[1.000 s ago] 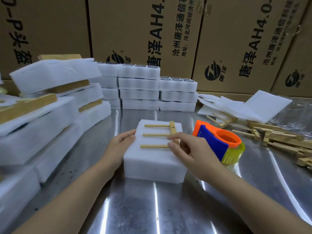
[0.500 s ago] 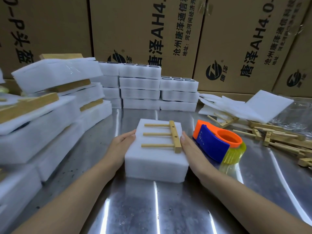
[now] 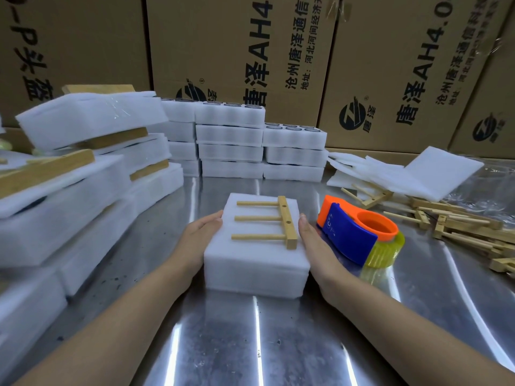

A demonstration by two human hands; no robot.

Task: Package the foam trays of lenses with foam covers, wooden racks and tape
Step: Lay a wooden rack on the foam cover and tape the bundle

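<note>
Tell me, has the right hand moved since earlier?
Yes. The right hand left the wooden rack and came down to the right side of the foam block, nearer the tape dispenser.

Desk (image 3: pixel 250 344): bare polished metal, speckled with dark flecks, spread under the left hand (image 3: pixel 195 240) and right hand (image 3: pixel 317 246). Pale streaks of reflected light (image 3: pixel 257 330) ran along it on the near side of the hands. Beyond the hands, brown cardboard cartons (image 3: pixel 223 45) stood side by side along the desk's far edge and filled the whole backdrop. Black Chinese print, "AH4" and a round logo (image 3: pixel 352 114) marked their faces. Lighting even, cool.
</note>
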